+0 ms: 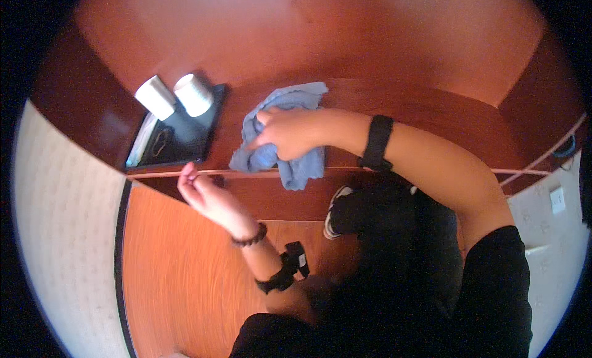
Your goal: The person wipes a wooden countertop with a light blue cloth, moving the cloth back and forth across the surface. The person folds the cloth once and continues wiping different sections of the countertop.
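Note:
A crumpled blue-grey cloth [303,97] lies on a reddish-brown wooden shelf [393,104], one corner hanging over its front edge. My right hand [293,129] presses on the cloth and grips its folds, the fingers partly sunk in them. To the left, my left hand [208,196] hovers at the shelf's front edge with fingers loosely curled and nothing visible in it. Just beyond it sits a black tray [189,143]. Two white cups [156,98] stand at the tray's back, beside some flat pale items [141,143] that may be papers or packets.
Upright wooden panels [300,34] enclose the shelf at the back and both sides. Below is an orange-brown wood floor [185,265], with my shoe [335,214] under the shelf. A pale wall [60,228] stands left; another at right carries a white wall plate [557,199].

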Action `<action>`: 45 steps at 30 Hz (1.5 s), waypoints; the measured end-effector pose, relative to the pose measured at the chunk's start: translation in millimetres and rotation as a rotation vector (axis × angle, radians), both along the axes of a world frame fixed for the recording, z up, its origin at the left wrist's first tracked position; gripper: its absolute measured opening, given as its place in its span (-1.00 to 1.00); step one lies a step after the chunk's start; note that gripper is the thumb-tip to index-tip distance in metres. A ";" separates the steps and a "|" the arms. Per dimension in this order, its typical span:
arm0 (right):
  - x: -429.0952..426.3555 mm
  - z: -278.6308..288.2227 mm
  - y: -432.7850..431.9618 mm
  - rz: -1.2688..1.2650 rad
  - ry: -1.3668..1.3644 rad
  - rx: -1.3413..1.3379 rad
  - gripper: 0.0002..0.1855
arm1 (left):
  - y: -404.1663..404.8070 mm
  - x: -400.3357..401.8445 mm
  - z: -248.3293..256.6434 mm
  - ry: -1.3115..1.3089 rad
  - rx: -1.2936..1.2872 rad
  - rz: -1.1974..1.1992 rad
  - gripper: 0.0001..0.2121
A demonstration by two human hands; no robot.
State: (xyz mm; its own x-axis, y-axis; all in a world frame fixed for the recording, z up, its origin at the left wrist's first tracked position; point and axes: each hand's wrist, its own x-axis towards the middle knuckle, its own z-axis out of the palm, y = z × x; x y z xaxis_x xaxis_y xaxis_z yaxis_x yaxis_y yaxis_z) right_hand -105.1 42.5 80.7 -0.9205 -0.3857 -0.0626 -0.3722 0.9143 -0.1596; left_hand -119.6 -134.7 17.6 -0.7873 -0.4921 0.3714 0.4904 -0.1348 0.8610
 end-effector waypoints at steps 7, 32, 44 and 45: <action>101.2 -19.7 138.9 -0.191 0.226 -0.091 -0.41 | 31.3 97.3 67.6 0.139 0.161 -1.598 -0.65; 243.8 8.4 357.7 -1.008 0.560 0.406 -0.44 | 168.7 78.6 102.1 0.202 0.881 -3.043 -0.71; 175.2 16.0 282.7 -0.790 0.529 0.009 -0.49 | 139.0 136.7 88.4 -0.759 1.681 -3.102 -0.34; 160.4 11.5 265.8 -0.684 0.562 -0.045 -0.48 | 138.5 146.1 88.0 -0.825 1.814 -3.001 -0.33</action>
